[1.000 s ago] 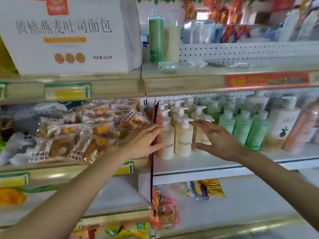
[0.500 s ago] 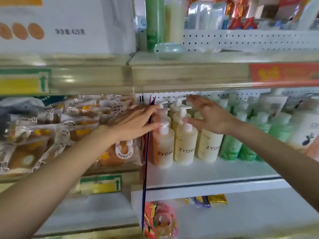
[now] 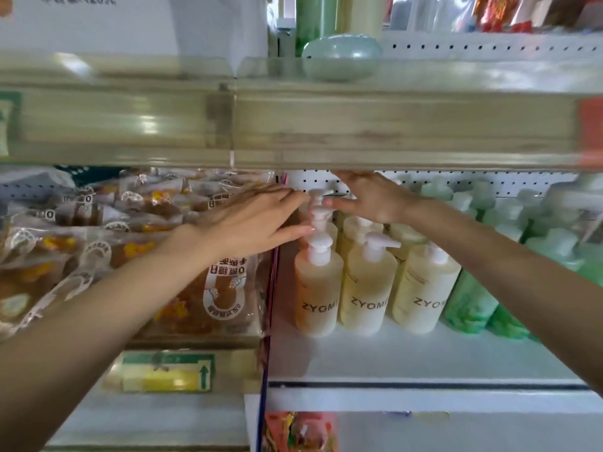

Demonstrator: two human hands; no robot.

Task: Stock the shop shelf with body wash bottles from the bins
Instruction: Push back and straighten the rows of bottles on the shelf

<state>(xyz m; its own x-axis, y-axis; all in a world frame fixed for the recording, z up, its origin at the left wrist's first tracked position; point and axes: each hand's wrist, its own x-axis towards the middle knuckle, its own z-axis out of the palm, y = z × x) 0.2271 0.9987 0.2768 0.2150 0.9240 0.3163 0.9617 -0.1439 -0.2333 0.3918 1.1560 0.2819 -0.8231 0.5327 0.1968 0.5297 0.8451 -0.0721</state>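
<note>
Shop shelving is filling the head view, a white shelf [image 3: 424,357] carrying upright cream ZYOMI body wash bottles [image 3: 367,288] in rows. Over that shelf's left end, the left hand [image 3: 257,220] is touching pump heads [image 3: 319,220] with straight fingers, gripping nothing. The right hand [image 3: 372,199] is hovering open above the rear bottles. Green bottles [image 3: 470,301] are standing toward the shelf's right end, and bread packs [image 3: 208,288] are lying left of it.

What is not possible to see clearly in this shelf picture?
- Head view: fingertips of the right hand, hidden behind the upper shelf edge.
- Head view: rear cream bottles, covered by the left hand and front row.
- Head view: labels of the green bottles, blurred.
- Head view: white box, cut off by the top edge.
</note>
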